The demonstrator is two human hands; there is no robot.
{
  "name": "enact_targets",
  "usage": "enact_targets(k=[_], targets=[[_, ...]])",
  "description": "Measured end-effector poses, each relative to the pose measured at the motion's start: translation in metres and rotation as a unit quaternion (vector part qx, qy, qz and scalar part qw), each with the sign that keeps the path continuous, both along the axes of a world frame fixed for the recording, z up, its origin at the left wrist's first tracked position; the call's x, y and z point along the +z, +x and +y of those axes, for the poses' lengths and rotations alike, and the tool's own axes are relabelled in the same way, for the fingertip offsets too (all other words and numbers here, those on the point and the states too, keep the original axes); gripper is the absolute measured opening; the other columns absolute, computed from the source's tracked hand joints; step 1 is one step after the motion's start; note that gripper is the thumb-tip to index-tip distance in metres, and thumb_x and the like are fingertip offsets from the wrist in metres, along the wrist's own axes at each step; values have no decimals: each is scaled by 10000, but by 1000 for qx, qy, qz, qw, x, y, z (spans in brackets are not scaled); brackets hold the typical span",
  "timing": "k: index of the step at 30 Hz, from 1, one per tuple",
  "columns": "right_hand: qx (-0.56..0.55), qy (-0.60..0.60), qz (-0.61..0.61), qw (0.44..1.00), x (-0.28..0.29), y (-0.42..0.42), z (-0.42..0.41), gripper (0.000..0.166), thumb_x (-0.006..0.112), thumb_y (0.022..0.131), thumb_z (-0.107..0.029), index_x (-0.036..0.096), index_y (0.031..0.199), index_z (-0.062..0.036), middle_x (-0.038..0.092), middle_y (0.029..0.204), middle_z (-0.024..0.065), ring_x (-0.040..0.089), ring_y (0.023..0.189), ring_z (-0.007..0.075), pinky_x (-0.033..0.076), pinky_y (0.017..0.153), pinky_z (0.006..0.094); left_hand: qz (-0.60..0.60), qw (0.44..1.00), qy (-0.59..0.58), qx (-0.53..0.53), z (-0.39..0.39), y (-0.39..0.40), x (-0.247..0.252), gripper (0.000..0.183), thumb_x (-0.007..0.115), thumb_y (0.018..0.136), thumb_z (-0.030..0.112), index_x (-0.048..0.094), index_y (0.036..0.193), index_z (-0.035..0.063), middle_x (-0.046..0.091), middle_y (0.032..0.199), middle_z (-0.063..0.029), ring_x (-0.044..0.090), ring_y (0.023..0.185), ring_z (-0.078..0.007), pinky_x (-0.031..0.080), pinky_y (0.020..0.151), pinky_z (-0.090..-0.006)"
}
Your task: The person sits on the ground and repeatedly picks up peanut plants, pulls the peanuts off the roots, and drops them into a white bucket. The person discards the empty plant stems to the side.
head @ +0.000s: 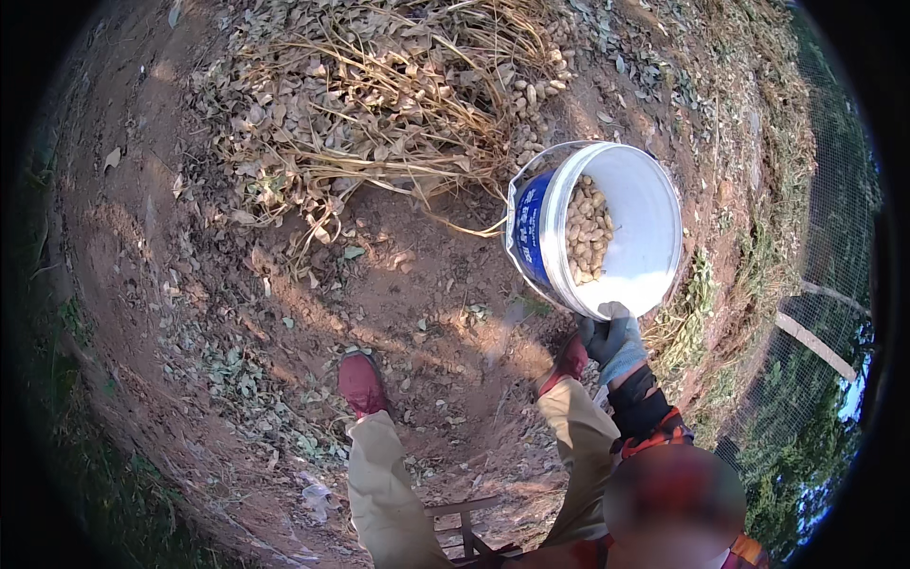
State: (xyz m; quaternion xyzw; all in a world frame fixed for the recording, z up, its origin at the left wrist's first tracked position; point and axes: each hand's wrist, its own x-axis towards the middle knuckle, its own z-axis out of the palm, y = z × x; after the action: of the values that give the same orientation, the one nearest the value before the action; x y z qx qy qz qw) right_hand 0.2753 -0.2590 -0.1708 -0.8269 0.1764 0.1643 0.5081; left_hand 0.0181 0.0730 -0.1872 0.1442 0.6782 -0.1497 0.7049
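My right hand [613, 336], in a grey and blue work glove, grips the rim of a white plastic bucket [643, 213] with a blue printed label. The bucket is tilted, its mouth towards the camera, and unshelled peanuts [589, 231] lie inside along one wall. Its wire handle hangs at the outer side. Left of the bucket lies a heap of dried peanut plants [398, 107], with loose peanuts [533, 99] on the soil at its right edge. My left hand is out of view.
My red shoes [361, 384] stand on brown soil strewn with dry leaves. A small frame [466, 523], perhaps a stool, is between my legs. Clear plastic scrap [318, 496] lies at lower left. Mesh netting [839, 206] and a pole [816, 345] are at the right.
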Motion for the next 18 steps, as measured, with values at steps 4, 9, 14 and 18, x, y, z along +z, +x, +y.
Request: enact_targets(k=[4,9,14,18], targets=[[-116,81,23,990,3,-4,4,198,570,813,-121,484,945,-1,565,875,85,570,780,179,492,643,261,25,982,100,-160,-5,26,12,187,473,880,203,599,937,76,556,688,10,525,625,-85,434,596,-225],[-358,291,200,864,49,24,13,217,515,817,-144,495,985,-9,548,913,64,541,774,142,468,631,250,72,945,132,-291,-30,61,24,183,474,879,195,598,935,72,565,694,6,529,625,-85,436,592,-225],[-180,153,276,932,66,49,-41,179,473,853,-116,526,938,33,562,925,116,551,858,209,478,661,301,114,917,153,-349,-55,78,46,179,475,879,188,598,932,69,574,701,2,534,626,-84,438,588,-226],[353,-276,-16,894,66,57,-88,303,570,778,-92,542,1051,36,561,1065,142,546,964,298,435,872,419,120,900,161,-387,-42,116,16,176,476,879,183,598,930,66,581,706,-1,537,626,-84,439,584,-226]])
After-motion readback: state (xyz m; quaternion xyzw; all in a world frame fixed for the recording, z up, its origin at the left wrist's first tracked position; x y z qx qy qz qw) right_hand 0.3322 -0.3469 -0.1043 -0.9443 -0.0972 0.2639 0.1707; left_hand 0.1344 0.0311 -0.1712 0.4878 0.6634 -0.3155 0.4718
